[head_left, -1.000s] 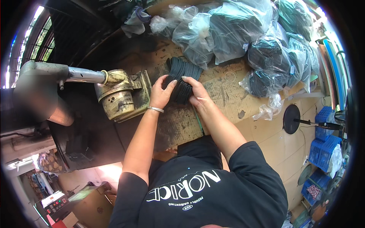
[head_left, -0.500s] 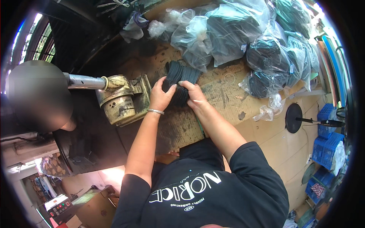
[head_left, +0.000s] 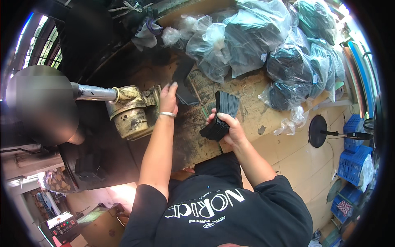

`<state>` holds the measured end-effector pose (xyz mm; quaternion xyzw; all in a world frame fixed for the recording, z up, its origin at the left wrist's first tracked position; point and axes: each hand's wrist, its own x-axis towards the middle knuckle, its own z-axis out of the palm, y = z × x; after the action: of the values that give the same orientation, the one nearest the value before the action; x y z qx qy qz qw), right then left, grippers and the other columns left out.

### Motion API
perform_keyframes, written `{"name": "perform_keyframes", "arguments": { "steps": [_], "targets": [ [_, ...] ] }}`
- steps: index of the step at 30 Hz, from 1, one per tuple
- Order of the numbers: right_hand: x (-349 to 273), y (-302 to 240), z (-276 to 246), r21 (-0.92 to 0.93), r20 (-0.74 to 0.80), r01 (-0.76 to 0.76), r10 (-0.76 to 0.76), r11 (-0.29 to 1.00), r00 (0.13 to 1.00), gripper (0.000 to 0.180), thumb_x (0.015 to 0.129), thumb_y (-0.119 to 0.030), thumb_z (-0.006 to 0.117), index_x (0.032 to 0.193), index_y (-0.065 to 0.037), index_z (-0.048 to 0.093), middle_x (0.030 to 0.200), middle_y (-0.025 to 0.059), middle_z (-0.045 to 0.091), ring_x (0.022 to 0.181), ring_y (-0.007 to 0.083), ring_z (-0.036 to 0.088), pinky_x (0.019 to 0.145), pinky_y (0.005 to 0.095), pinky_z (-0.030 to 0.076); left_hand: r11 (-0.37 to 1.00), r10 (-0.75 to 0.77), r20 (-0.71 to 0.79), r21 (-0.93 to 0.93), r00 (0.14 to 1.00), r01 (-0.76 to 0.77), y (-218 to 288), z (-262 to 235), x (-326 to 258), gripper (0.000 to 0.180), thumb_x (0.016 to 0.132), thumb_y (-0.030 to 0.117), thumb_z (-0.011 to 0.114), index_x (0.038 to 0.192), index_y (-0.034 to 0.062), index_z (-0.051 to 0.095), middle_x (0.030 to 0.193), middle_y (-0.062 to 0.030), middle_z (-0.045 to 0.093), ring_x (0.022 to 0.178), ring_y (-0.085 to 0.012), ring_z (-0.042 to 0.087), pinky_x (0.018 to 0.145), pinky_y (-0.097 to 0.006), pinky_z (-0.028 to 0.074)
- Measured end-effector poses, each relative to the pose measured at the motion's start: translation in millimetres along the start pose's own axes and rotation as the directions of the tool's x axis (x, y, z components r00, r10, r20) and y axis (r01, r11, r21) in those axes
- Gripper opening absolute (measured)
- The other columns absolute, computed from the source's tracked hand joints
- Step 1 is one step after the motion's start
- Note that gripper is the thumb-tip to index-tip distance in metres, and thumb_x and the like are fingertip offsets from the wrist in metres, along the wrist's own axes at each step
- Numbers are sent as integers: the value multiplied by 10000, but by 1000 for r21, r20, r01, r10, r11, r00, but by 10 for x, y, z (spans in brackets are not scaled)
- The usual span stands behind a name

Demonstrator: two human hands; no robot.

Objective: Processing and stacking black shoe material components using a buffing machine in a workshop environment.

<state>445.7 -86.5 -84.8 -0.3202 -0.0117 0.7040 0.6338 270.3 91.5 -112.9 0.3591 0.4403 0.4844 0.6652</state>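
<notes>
My right hand (head_left: 231, 128) grips a thick stack of thin dark grey pieces (head_left: 222, 113), thumb on the near side and fingertips showing at its left. The stack is held tilted above the worktable. My left hand (head_left: 168, 99), with a metal bracelet at the wrist, is beside the yellowish machine head (head_left: 129, 111). Its fingers are bunched and slightly blurred, so whether they pinch anything is unclear. Just right of them, dark flat pieces (head_left: 186, 84) lie on the worn tabletop (head_left: 195, 142).
Clear plastic bags of dark pieces (head_left: 247, 45) crowd the table's far side and right end. A metal arm (head_left: 94, 91) joins the machine head at left. Blue crates (head_left: 354, 162) and a black round-based stand (head_left: 318, 129) are on the floor at right. Another person is at left.
My hands have moved apart. The right hand has carried the stack right and nearer to me; the left hand has come off it, leaving dark flat pieces in view on the table.
</notes>
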Motion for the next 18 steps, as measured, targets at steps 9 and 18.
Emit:
{"name": "perform_keyframes", "arguments": {
  "steps": [9, 18],
  "targets": [
    [10, 127, 120, -133, 4, -48, 49, 990, 999, 308, 863, -131, 658, 1118, 21, 577, 934, 107, 681, 845, 185, 665, 798, 320, 547, 625, 283, -108, 775, 953, -98, 51, 146, -518, 857, 850, 379, 747, 1421, -125, 355, 1457, -302, 403, 1372, -332, 407, 1113, -358, 328],
    [-66, 1071, 657, -771, 617, 559, -140, -306, 774, 692, 684, -214, 777, 1283, -1, 504, 1046, 161, 645, 1029, 333, 618, 1007, 482, 408, 966, 8, -5, 257, 1000, -7, 441, -481, -1894, 599, 846, 33, 717, 1339, -37, 385, 1237, -98, 571, 1120, -170, 569, 979, -306, 452]
  ]
}}
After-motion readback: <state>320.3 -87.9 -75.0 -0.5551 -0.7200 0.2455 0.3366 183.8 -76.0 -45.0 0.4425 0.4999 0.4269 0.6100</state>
